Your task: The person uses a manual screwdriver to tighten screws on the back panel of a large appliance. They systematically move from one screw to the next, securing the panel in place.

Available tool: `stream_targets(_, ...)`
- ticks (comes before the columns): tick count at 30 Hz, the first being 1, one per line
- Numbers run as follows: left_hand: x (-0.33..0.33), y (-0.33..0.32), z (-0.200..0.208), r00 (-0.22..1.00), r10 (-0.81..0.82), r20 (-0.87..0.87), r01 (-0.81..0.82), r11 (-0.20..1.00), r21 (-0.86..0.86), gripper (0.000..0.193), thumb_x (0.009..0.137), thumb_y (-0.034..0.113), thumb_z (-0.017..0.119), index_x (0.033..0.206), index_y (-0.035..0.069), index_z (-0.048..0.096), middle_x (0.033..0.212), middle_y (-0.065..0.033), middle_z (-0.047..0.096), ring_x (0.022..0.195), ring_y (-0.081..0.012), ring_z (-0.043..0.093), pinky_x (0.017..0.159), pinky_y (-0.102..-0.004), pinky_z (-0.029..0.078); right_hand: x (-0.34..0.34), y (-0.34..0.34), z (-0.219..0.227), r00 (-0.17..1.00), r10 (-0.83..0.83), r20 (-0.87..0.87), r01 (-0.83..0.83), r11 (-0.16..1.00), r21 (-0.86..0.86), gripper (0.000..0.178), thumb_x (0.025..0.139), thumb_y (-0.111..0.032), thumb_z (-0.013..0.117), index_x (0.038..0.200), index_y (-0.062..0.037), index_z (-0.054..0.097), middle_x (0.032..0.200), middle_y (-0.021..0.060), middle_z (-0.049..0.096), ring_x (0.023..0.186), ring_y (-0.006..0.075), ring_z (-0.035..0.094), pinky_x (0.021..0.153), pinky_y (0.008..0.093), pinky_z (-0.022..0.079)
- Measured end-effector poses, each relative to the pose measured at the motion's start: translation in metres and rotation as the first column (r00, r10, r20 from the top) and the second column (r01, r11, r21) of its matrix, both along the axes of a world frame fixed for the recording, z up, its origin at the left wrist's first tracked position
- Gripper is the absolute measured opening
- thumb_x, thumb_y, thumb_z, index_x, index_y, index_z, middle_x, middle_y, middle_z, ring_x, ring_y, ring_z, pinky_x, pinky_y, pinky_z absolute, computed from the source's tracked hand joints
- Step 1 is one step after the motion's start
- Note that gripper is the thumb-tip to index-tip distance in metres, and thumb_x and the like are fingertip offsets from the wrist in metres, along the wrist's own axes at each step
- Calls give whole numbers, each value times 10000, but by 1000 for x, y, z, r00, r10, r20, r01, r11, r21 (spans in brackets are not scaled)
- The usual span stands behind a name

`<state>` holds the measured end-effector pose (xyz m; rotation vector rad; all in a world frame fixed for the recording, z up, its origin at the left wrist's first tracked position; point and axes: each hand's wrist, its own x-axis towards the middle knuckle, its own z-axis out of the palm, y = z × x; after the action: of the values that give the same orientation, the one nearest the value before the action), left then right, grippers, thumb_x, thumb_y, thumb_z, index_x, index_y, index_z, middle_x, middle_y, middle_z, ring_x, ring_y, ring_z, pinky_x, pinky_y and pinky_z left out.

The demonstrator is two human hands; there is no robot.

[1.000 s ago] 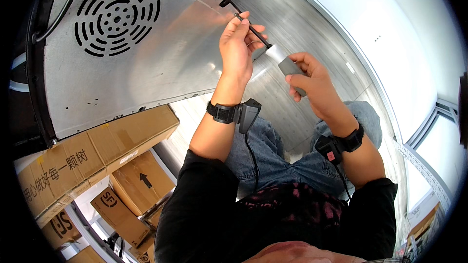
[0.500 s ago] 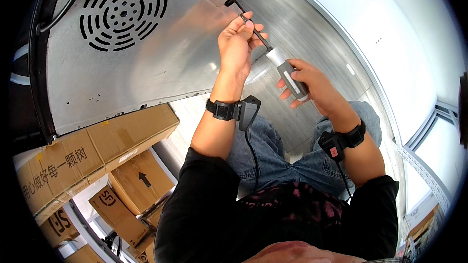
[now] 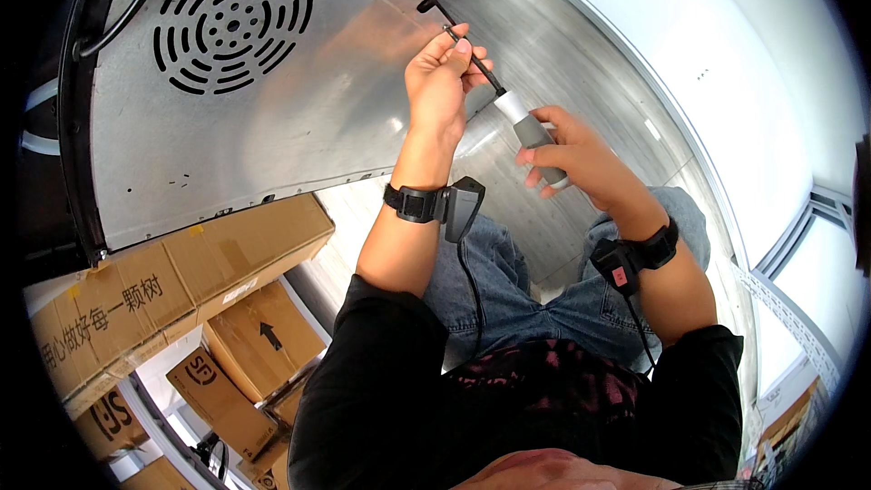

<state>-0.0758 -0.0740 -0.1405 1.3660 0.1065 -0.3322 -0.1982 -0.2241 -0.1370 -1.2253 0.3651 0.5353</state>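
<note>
The grey-and-white handled screwdriver with a thin dark metal shaft lay between the two hands. Its long line ran on a slant, from the handle low on the right up to the tip high on the left. The right hand was wrapped around the grey handle, fingers closed on it. The left hand was higher up and nearer the tip. Its fingers pinched the thin shaft close to the end, and the rest of that hand was loosely curled. The tip sat right by the edge of the big shiny curved metal panel, just below a black bar at the top. I could not tell if the tip touched a screw there, as the spot was too small to see. So the left hand was the one closer to the panel, and the right hand was back toward the body.

The panel had a round ring of dark slots on its upper left part.

Each wrist wore a black band with a small black box and a wire.

Below the panel on the left sat brown cardboard boxes, stacked in a pile. The top one was long and flat, with dark printed signs along its side and strips of tape. A smaller box under it showed a black arrow. Another box lower down had a round black mark on it.
</note>
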Motion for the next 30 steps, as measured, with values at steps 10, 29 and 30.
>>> stream_targets(10,1,3,-4,999,-23,31,21,998,62,219,927,122,568,1123,24,587,821,-61,643,687,-138,622,599,-235,514,1,0,-7,969,223,107,-168,911,-377,456,765,-191,689,1123,17,498,832,93,578,627,149,603,500,282,481)
stream_targets(29,1,3,-7,1000,-16,-1,16,1000,-21,219,932,127,565,1128,34,597,847,-40,634,703,-113,587,634,-232,487,1,2,-9,970,226,87,-185,925,-333,496,737,-219,709,1122,19,506,784,48,569,698,118,572,514,279,459)
stream_targets(30,0,2,-5,1000,-10,-4,10,999,-43,217,935,122,557,1129,33,596,843,-39,633,696,-113,584,638,-235,489,1,2,-9,976,201,87,-169,944,-283,500,735,-213,708,1130,16,503,789,49,572,699,119,572,519,276,459)
